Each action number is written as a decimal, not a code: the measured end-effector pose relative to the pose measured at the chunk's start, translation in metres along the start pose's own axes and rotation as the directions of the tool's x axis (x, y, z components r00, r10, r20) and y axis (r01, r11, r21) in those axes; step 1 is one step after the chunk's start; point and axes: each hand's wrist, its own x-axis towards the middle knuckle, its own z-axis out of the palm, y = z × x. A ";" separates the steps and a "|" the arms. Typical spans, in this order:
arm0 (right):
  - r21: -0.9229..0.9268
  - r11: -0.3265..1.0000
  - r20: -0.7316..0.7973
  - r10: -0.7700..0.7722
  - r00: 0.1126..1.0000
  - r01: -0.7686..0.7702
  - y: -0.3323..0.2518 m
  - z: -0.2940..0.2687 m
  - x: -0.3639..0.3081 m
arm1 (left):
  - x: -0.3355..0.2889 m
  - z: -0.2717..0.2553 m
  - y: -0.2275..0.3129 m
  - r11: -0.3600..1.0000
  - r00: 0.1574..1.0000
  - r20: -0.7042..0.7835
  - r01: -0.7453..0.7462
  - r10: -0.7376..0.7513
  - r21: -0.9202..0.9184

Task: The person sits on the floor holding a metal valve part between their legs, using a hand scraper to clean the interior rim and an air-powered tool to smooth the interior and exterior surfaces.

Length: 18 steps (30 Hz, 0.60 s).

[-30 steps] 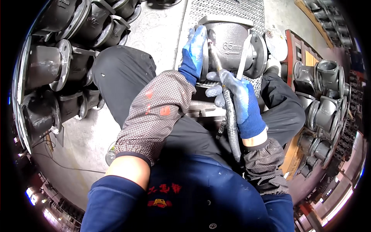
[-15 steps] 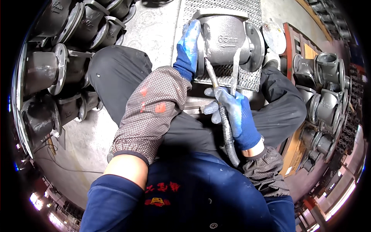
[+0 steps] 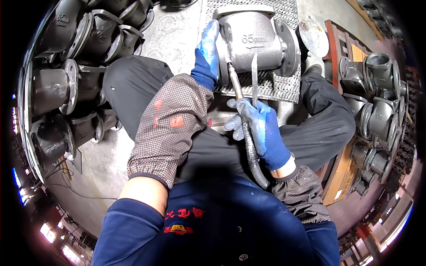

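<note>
Head view, grainy flanged metal casting, ribbed-hose tool

Grey flanged casting on mesh; hosed tool, flat strip beside.

- One view, head: left fisheye of a pair on my head, upright, unmirrored.
- Faces steeply down and a bit forward, over my lap to the metal casting near the top edge.
- Nearest the lens: my blue shirt, across the bottom edge.
- My forearms enter low; left hand and right hand sit farther off, above centre.
- Very wide: stacked castings at left, others at right, edges bending toward the black rim.
</note>
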 end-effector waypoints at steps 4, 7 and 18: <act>0.047 0.994 0.015 -0.099 0.995 0.099 -0.003 0.007 0.005 | 0.015 -0.011 -0.003 0.991 0.995 -0.006 -0.099 0.100 0.089; 0.061 0.995 0.009 -0.079 0.997 0.078 0.007 0.003 0.001 | 0.011 -0.004 -0.007 0.989 0.993 -0.075 -0.080 0.090 0.126; 0.005 0.998 0.026 -0.055 0.998 0.055 -0.008 0.003 0.002 | 0.018 -0.015 -0.007 0.991 0.998 0.006 -0.066 0.065 0.119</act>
